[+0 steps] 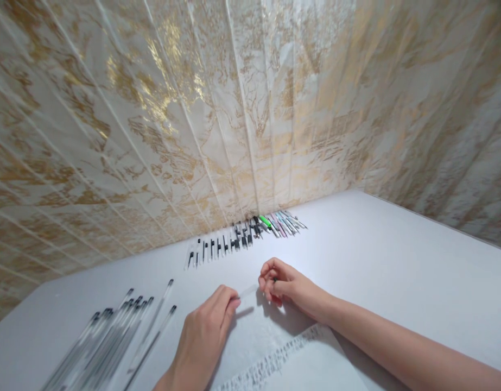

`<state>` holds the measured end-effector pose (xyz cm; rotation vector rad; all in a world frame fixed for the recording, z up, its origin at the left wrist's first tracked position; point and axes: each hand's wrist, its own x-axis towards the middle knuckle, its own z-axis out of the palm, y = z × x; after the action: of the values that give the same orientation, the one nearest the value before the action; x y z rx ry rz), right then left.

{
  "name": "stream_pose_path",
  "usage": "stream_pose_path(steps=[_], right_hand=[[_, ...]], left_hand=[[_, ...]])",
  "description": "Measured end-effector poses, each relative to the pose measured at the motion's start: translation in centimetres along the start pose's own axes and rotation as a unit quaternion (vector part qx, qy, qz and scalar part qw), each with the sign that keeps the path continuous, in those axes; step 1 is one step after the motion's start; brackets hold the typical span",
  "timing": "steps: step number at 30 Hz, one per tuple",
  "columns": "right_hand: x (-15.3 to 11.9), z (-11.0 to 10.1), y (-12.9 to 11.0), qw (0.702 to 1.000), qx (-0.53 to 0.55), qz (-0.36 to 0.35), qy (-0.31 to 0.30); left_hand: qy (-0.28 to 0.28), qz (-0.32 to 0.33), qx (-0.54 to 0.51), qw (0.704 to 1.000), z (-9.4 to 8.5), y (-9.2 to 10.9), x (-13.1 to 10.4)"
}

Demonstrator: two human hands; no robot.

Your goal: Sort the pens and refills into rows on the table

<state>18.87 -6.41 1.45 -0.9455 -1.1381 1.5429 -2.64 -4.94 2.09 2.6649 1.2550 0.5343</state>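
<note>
My left hand [207, 331] pinches a clear, thin pen barrel [248, 292] between thumb and fingertips, just above a sheet of paper. The barrel slants right, its far end reaching the curled fingers of my right hand [285, 285]. Between that hand's thumb and forefinger shows a small black piece [275, 281], mostly hidden, perhaps a pen cap. Whether the barrel touches the right fingers I cannot tell. Below both hands lies the white paper [315, 364], with rows of dark handwriting across it.
Left of my left hand, several clear pens with black ends [112, 336] lie side by side, blurred. Along the table's back runs a row of black-capped pens [221, 245], then a green pen [265, 221] and pastel pens [285, 224]. A gold-patterned curtain [242, 119] hangs behind the white table [417, 271].
</note>
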Motion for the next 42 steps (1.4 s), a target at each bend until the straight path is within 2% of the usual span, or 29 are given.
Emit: stream_pose_path(steps=[3, 6, 11, 15, 18, 21, 25, 28, 31, 36, 39, 42], right_hand=[[-0.2, 0.5, 0.1, 0.998, 0.029, 0.051, -0.036], [-0.3, 0.8, 0.2, 0.995, 0.037, 0.074, -0.049], [-0.2, 0.8, 0.5, 0.995, 0.024, 0.085, -0.046], [-0.2, 1.0, 0.5, 0.996, 0.018, 0.083, -0.023], [-0.1, 1.0, 0.5, 0.996, 0.039, 0.078, 0.005], [0.3, 0.3, 0.4, 0.996, 0.052, 0.034, 0.059], [1.3, -2.3, -0.3, 0.979, 0.057, -0.051, 0.191], [1.9, -4.3, -1.2, 0.973, 0.038, -0.061, 0.221], [1.8, -5.5, -2.4, 0.981, -0.006, -0.060, 0.185], [0.8, -5.7, -4.4, 0.995, -0.084, 0.030, 0.035], [1.2, -5.0, -4.4, 0.990, -0.133, 0.033, 0.010], [2.8, -3.5, -3.6, 0.979, -0.202, 0.028, -0.024]], left_hand=[[0.070, 0.077, 0.075, 0.992, -0.4, 0.1, 0.0], [0.117, 0.138, 0.162, 0.970, -1.2, 0.5, 0.1], [0.146, 0.170, 0.199, 0.954, -2.8, 1.4, 0.3], [0.142, 0.176, 0.173, 0.959, -3.2, 1.0, 0.5], [0.102, 0.144, 0.132, 0.975, -2.9, 0.5, 0.4], [0.052, 0.079, 0.098, 0.991, -2.4, -0.1, 0.2], [0.012, -0.004, 0.038, 0.999, -1.9, -1.0, 0.0], [0.009, -0.044, 0.001, 0.999, -1.7, -1.6, 0.1], [-0.009, -0.091, -0.006, 0.996, -2.1, -2.1, 0.5], [-0.019, -0.160, -0.021, 0.987, -3.0, -2.7, 1.2], [-0.019, -0.163, -0.120, 0.979, -2.5, -2.3, 1.3], [-0.038, -0.138, -0.196, 0.970, -1.3, -1.2, 1.3]])
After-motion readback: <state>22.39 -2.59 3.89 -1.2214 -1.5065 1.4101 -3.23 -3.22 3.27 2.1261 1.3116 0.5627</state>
